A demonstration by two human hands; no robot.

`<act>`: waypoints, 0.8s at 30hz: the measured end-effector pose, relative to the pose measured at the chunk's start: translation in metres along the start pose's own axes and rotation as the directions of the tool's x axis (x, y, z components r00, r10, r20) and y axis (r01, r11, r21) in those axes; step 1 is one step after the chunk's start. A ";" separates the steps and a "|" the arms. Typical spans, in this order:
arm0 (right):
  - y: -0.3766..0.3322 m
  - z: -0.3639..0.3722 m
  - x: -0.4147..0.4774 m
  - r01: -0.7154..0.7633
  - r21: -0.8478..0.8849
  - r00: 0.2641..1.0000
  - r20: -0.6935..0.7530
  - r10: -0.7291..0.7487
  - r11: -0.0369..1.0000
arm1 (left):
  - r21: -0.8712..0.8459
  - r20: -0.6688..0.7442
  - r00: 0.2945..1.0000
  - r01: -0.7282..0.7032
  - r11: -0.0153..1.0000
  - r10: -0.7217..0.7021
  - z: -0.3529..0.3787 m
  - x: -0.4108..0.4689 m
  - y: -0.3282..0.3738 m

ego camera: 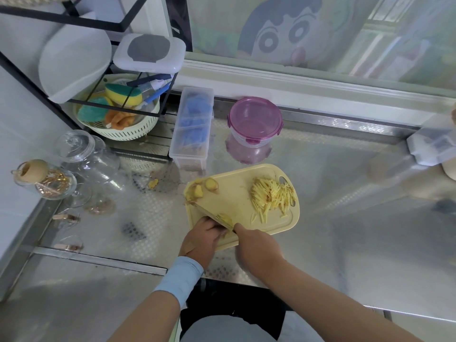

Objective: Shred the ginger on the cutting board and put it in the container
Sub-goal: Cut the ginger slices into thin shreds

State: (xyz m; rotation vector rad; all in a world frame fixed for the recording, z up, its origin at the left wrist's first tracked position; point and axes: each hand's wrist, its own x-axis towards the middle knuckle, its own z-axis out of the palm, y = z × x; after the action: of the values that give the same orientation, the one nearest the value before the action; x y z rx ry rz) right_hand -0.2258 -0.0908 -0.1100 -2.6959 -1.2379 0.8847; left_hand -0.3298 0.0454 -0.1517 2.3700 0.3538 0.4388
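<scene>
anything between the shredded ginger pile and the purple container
Nothing sits on the counter between the shredded ginger and the container, but its purple lid looks shut on top, which blocks the way in.

cutting board (237, 206): on the counter (345, 193), centre
shredded ginger (272, 195): on the board's right part
ginger chunks (201, 190): on the board's far left corner
knife (213, 214): across the board's near left part, left hand (202, 236) beside it, right hand (256, 245) at its near end
container (255, 124): on the counter behind the board
long box (192, 129): just left of the container

A steel counter (345, 193) runs under a cartoon-printed window (296, 33), black rack (103, 24) at left.
</scene>
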 end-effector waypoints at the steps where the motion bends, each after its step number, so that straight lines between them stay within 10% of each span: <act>1: 0.000 0.000 0.000 0.001 0.000 1.000 0.000 -0.001 1.000 | 0.025 0.003 1.000 -0.015 1.000 0.015 0.002 -0.002 -0.001; 24: 0.009 -0.002 -0.020 0.031 0.000 0.998 -0.055 -0.031 1.000 | 0.159 -0.050 0.995 0.092 0.983 -0.085 0.010 -0.007 0.001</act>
State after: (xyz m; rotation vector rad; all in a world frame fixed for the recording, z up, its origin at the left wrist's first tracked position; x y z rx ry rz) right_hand -0.2294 -0.1106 -0.1013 -2.6729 -1.2643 0.8011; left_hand -0.3324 0.0366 -0.1594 2.4930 0.5302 0.4340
